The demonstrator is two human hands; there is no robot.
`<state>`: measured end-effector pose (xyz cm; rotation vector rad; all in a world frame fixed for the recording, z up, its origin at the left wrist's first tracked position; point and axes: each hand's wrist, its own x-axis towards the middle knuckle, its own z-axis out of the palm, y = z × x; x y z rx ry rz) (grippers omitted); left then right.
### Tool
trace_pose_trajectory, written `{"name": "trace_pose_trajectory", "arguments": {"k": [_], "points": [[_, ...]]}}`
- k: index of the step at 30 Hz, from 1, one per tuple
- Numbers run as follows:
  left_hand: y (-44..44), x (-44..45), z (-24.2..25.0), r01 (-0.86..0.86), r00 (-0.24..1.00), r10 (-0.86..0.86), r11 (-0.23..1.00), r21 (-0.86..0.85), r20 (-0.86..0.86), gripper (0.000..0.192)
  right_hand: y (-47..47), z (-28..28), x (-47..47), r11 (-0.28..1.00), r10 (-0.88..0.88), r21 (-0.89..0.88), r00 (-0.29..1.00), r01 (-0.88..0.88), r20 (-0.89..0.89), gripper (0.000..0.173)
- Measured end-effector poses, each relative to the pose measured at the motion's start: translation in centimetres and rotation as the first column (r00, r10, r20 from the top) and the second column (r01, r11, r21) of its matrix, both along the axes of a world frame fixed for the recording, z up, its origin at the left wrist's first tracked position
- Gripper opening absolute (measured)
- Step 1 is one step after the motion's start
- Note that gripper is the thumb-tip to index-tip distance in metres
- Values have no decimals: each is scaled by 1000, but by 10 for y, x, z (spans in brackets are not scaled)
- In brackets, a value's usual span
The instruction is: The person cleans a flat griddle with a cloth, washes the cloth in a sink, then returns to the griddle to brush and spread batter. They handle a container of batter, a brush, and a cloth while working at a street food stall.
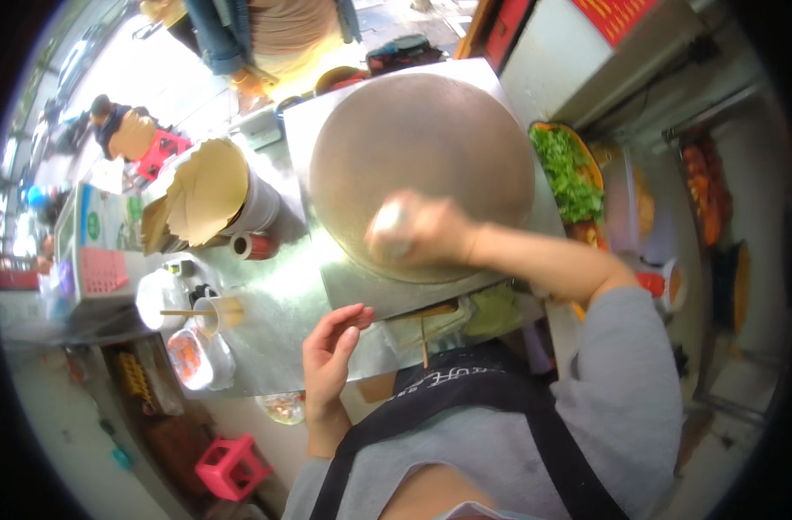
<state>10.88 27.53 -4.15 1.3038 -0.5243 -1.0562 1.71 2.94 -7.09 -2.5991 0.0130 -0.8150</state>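
A large round flat griddle (422, 143) sits in a square metal top in front of me. Over its near part, my right hand (441, 231) is closed on a whitish object (393, 226), perhaps a cloth or pad; motion blur hides its exact kind. Whether that object touches the griddle, I cannot tell. My left hand (334, 351) is above the near edge of the metal counter (272, 357), fingers loosely curled and thumb apart, holding nothing. To its right, a thin wooden stick (424, 341) protrudes from beside the griddle stand.
Left of the griddle are paper bags (207, 192) in a bucket, a red-labelled roll (250, 246) and a cup (219, 314) with a stick. Lettuce (568, 172) fills a tray at right. A person (285, 39) stands beyond the counter. A pink stool (232, 467) is below left.
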Motion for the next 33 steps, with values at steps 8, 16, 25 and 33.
{"name": "trace_pose_trajectory", "arguments": {"k": [8,16,25,33], "points": [[-20,-9,14,186,969,-191,982,45,157,27,-82,-35,-2,776,-556,372,831,509,23,36],[-14,-61,13,187,974,-190,982,39,120,28,-40,-29,-117,781,-605,141,793,609,-72,40],[0,-68,14,89,986,-92,996,29,139,27,51,-32,-125,930,-367,8,929,368,-40,43],[-48,-83,20,311,919,-305,950,18,249,23,-29,-76,-90,719,-688,-20,716,694,122,32]]}}
